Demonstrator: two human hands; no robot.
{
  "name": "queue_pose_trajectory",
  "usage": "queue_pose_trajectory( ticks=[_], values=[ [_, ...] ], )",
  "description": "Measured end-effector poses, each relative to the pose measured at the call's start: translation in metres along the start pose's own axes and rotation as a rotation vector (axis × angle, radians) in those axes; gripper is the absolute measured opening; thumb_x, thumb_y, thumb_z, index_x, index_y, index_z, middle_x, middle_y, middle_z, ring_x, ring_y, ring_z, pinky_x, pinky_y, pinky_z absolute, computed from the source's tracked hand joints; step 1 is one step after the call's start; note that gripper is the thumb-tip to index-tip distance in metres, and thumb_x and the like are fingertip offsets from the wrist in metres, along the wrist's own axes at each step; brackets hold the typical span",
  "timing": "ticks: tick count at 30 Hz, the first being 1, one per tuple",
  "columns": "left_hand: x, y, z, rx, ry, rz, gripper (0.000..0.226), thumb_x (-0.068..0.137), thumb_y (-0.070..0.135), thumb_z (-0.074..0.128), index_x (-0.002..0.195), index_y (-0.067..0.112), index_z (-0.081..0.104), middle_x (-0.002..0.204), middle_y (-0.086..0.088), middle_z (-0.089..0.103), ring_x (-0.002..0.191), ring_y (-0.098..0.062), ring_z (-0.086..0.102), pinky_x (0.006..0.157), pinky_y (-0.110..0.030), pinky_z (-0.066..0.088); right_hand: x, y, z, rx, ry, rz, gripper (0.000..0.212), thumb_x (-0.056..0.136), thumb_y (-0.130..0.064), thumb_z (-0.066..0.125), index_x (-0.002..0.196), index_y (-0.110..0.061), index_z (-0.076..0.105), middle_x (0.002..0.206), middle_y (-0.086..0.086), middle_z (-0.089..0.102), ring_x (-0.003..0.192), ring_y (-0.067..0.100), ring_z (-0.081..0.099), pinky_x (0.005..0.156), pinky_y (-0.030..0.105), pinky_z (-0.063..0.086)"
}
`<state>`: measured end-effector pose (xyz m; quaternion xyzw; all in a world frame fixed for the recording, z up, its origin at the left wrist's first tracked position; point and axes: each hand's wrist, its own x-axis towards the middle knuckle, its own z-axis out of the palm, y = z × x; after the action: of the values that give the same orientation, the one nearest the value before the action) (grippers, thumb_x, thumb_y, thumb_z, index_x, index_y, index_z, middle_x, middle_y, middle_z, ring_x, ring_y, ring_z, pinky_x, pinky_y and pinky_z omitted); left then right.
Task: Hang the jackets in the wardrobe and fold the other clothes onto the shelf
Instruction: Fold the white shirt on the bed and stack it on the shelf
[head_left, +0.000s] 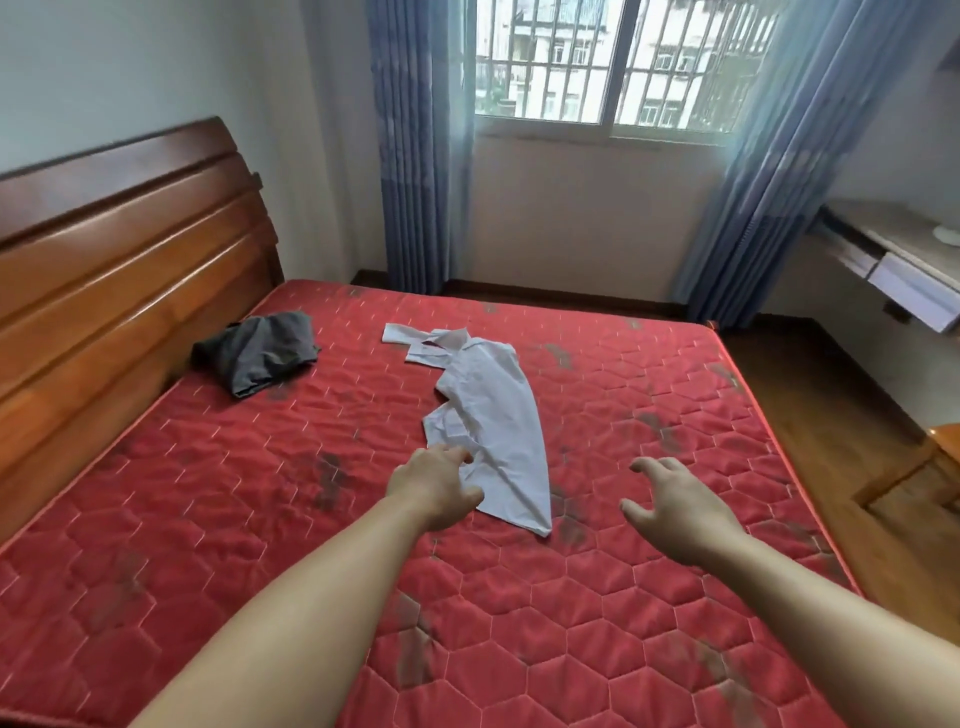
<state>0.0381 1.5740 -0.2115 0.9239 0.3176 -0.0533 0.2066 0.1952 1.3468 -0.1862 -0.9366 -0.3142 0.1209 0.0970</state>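
Reaching over red mattress (260, 519) | left hand (434, 486) fingers touching white shirt (493, 431) edge, grasp unclear | right hand (675, 506) released, fingers spread, holding nothing | grey garment (260, 351) near headboard (119, 249)

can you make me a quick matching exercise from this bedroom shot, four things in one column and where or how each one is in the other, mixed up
Things:
1. white shirt
2. grey garment
3. left hand
4. right hand

Places or states:
A. bunched up near the wooden headboard
B. fingers spread, off to the side of the shirt, holding nothing
C. lying crumpled in the middle of the red mattress
D. at the near edge of the shirt

Pairs: 1-C, 2-A, 3-D, 4-B
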Motion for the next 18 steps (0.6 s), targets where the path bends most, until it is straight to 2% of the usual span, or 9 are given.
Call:
queue_pose_trajectory(
  ticks=[7, 11, 18],
  values=[
    [0.084, 0.004, 0.008, 0.033, -0.042, -0.053, 0.052, 0.087, 0.046, 0.053, 0.136, 0.033, 0.046, 0.137, 0.003, 0.048, 0.127, -0.021, 0.044, 0.099, -0.039, 0.043, 0.100, 0.016, 0.018, 0.024, -0.083, -0.013, 0.055, 0.090, -0.044, 0.055, 0.140, -0.025, 0.042, 0.142, -0.001, 0.042, 0.121, 0.020, 0.053, 0.098, 0.040, 0.046],
    [0.113, -0.005, 0.019, 0.033, -0.040, -0.172, 0.053, 0.088, 0.051, 0.051, 0.137, 0.031, 0.045, 0.136, 0.002, 0.048, 0.127, -0.023, 0.044, 0.101, -0.041, 0.043, 0.168, 0.017, 0.035, 0.043, -0.144, -0.067, 0.057, 0.090, -0.043, 0.053, 0.141, -0.022, 0.040, 0.144, 0.000, 0.042, 0.119, 0.021, 0.054, 0.096, 0.039, 0.047],
    [0.169, -0.035, 0.081, 0.003, -0.117, -0.312, 0.052, 0.087, 0.047, 0.052, 0.137, 0.031, 0.045, 0.134, 0.004, 0.051, 0.125, -0.021, 0.047, 0.101, -0.040, 0.043, 0.256, 0.016, 0.110, 0.043, -0.302, -0.111, 0.061, 0.090, -0.041, 0.053, 0.144, -0.020, 0.037, 0.146, 0.003, 0.039, 0.125, 0.024, 0.051, 0.098, 0.041, 0.046]
  ],
)
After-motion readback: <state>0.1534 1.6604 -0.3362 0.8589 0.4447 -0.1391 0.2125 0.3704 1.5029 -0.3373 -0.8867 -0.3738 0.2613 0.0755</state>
